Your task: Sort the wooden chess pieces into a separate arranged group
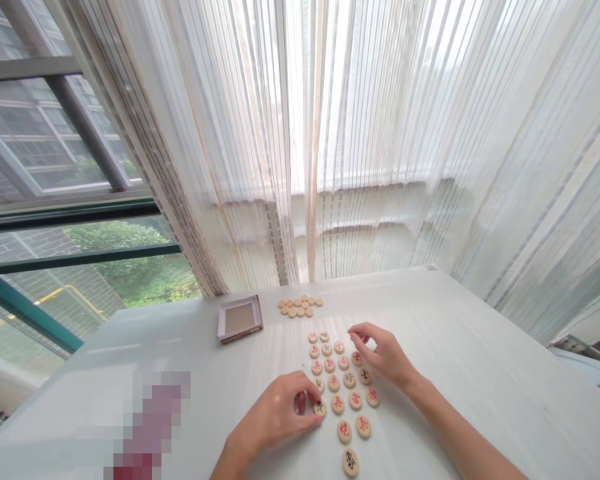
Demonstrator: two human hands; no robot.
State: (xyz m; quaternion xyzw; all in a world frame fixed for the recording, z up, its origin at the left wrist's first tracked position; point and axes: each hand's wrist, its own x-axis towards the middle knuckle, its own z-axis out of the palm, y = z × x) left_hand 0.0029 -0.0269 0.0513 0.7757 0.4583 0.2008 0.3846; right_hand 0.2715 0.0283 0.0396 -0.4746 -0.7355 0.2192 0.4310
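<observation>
Several round wooden chess pieces [337, 373] with red and black characters lie in rows on the white table [480, 360]. My left hand [275, 417] rests at the rows' left side, fingers curled, its fingertips pinching one piece [321, 407] with a black character. My right hand [383, 353] hovers at the rows' right side with fingers bent in a pinch over a piece [356, 357] bearing a red mark. One piece [351, 461] lies apart nearest to me.
A small pile of face-down wooden pieces [300, 307] lies further back. An open shallow box [240, 319] sits to their left. Sheer striped curtains [380, 133] hang behind the table, with a window [55, 167] at the left. A blurred patch [150, 427] covers the table's near-left.
</observation>
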